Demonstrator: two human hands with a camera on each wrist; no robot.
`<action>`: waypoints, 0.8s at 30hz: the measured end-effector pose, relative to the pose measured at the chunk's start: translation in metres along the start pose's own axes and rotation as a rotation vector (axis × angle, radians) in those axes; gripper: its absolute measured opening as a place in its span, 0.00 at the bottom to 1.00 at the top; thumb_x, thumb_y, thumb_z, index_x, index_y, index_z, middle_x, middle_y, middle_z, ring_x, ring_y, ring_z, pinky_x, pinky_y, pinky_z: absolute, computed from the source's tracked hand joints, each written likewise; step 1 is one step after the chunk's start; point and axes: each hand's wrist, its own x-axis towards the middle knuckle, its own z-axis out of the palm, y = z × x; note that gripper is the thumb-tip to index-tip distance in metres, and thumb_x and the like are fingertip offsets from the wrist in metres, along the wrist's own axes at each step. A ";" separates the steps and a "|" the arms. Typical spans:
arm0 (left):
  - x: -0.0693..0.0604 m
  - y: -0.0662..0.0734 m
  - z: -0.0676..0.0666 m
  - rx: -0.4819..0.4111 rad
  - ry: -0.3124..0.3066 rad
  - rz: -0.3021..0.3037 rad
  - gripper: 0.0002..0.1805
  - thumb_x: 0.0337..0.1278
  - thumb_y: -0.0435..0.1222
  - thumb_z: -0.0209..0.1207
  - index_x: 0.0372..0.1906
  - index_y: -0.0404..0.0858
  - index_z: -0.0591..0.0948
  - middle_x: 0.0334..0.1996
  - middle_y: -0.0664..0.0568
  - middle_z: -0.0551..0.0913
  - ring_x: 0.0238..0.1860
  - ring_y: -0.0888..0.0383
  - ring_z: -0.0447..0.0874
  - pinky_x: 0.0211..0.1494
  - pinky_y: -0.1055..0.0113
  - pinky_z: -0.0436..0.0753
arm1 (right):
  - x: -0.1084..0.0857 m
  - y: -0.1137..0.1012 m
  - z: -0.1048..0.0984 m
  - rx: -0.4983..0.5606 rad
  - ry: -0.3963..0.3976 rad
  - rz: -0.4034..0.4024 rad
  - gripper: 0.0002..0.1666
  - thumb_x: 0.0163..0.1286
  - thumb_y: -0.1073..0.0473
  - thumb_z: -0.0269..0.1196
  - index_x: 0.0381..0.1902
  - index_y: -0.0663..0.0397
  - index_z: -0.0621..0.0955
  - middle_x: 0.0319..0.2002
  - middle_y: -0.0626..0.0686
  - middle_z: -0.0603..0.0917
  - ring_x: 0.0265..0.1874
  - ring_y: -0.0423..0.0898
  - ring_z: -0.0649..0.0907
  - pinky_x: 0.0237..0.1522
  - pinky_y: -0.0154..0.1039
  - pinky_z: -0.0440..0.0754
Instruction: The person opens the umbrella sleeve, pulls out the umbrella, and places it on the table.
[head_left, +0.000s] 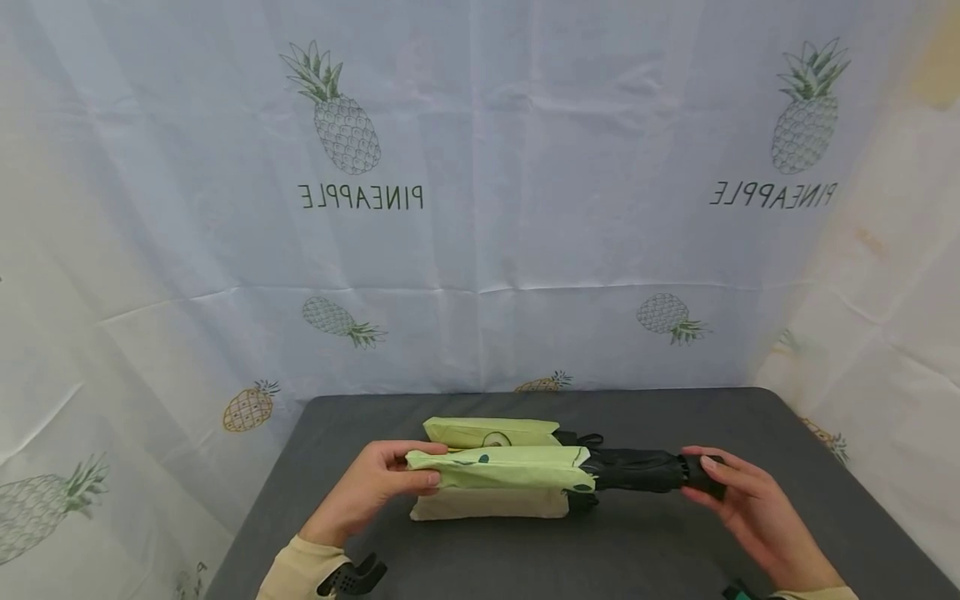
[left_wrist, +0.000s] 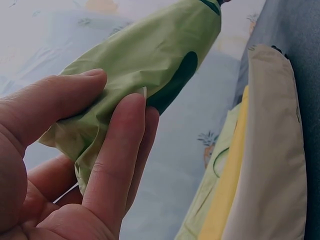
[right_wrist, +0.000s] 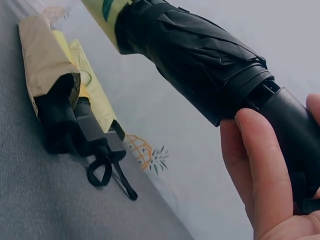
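A folded black umbrella (head_left: 637, 470) is held level above the table, its left part inside a light green sleeve (head_left: 517, 468) with dark green spots. My left hand (head_left: 375, 483) pinches the sleeve's closed end between thumb and fingers; the left wrist view shows the cloth (left_wrist: 145, 65) creased there. My right hand (head_left: 765, 508) grips the black handle (head_left: 703, 475) at the other end. In the right wrist view the umbrella's black folds (right_wrist: 200, 55) stick out of the sleeve's mouth, and the fingers (right_wrist: 265, 160) lie along the handle.
Behind and below the held umbrella, several sleeved umbrellas lie side by side on the dark grey table (head_left: 645, 550): a beige one (right_wrist: 47, 60), a yellow one (left_wrist: 225, 190) and a light green one (head_left: 487, 431). Their black handles (right_wrist: 57, 122) point right. A pineapple-print curtain (head_left: 525, 233) hangs behind.
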 end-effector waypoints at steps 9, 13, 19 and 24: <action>0.001 -0.002 0.000 0.000 -0.017 0.024 0.31 0.69 0.36 0.71 0.72 0.29 0.79 0.46 0.53 0.92 0.50 0.55 0.93 0.61 0.53 0.92 | -0.008 -0.006 -0.013 0.010 -0.003 0.005 0.30 0.92 0.63 0.40 0.62 0.41 0.89 0.60 0.37 0.86 0.59 0.37 0.87 0.61 0.42 0.91; 0.002 -0.004 -0.002 0.008 -0.005 0.009 0.31 0.69 0.36 0.72 0.72 0.30 0.80 0.46 0.53 0.92 0.50 0.55 0.93 0.61 0.52 0.92 | -0.014 -0.010 -0.021 0.082 -0.063 -0.007 0.32 0.92 0.64 0.37 0.65 0.46 0.88 0.62 0.39 0.86 0.61 0.39 0.87 0.63 0.43 0.90; 0.004 -0.006 -0.003 0.025 0.005 0.003 0.32 0.69 0.37 0.72 0.73 0.30 0.79 0.49 0.52 0.91 0.51 0.53 0.93 0.61 0.52 0.92 | -0.025 -0.016 -0.038 0.172 -0.121 -0.011 0.34 0.92 0.66 0.33 0.66 0.50 0.87 0.62 0.42 0.86 0.62 0.42 0.87 0.65 0.44 0.89; -0.003 -0.008 -0.004 0.018 0.012 -0.012 0.32 0.70 0.37 0.72 0.73 0.30 0.78 0.55 0.49 0.91 0.51 0.54 0.93 0.60 0.53 0.92 | -0.034 -0.023 -0.055 0.177 -0.113 0.003 0.34 0.92 0.66 0.33 0.66 0.50 0.87 0.62 0.43 0.87 0.62 0.42 0.87 0.66 0.45 0.88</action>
